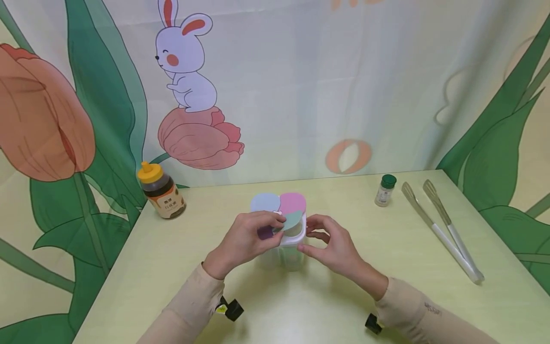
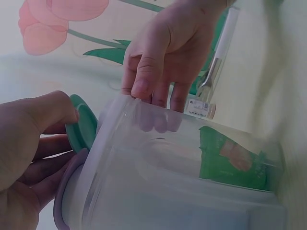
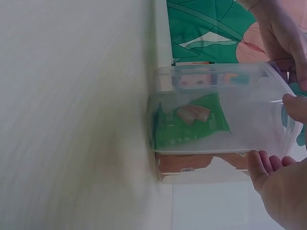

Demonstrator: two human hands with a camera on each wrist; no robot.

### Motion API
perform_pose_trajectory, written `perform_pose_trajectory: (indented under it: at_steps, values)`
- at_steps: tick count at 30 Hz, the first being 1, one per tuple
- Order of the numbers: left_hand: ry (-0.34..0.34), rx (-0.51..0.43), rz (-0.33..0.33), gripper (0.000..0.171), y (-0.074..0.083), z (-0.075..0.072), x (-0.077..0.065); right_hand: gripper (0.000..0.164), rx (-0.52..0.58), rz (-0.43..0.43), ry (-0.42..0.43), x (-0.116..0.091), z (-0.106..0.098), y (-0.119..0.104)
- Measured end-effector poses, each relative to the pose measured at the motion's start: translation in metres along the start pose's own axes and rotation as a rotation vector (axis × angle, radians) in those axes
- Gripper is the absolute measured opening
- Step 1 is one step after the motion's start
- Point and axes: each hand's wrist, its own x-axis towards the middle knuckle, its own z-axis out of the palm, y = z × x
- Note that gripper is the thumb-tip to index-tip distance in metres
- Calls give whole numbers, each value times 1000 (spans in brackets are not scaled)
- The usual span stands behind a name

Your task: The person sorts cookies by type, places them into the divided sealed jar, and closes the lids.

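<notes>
A clear plastic storage container [image 1: 293,258] with a white rim stands upright on the table. Its top has blue [image 1: 264,201], pink [image 1: 293,202], green and purple lids. My left hand [image 1: 251,239] pinches the green lid [image 1: 292,220], which is tilted up over an opening at the front right. Part of the purple lid [image 1: 265,232] is covered by that hand. At the container's right side, my right hand [image 1: 335,243] holds the wall near the rim, thumb toward the front. Through the wall, a green packet [image 2: 232,160] shows low inside, in the left wrist view.
A honey-coloured squeeze bottle with a yellow cap [image 1: 162,191] stands at the back left. Toward the back right are a small green-capped shaker jar [image 1: 385,190] and metal tongs [image 1: 444,234]. A printed curtain [image 1: 292,95] hangs behind the table.
</notes>
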Motion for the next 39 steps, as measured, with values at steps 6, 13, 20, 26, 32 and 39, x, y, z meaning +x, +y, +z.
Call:
perform_pose_trajectory:
  at_steps: [6,13,20,26,32,39]
  values:
    - [-24,3,-6,9,1,1,1,60,70,54,4,-2,2,6]
    - [-36,28,3,8,1,2,1,59,91,95,-6,-4,6,12]
    - [-47,54,7,9,2,3,1,58,87,126,-11,-5,9,16]
    - [-48,65,34,9,1,4,1,58,82,156,-20,-5,13,19]
    - [-54,117,74,10,2,5,2,59,54,176,-25,-5,16,17]
    - [-68,178,83,11,4,4,3,61,-7,166,-22,-5,18,19]
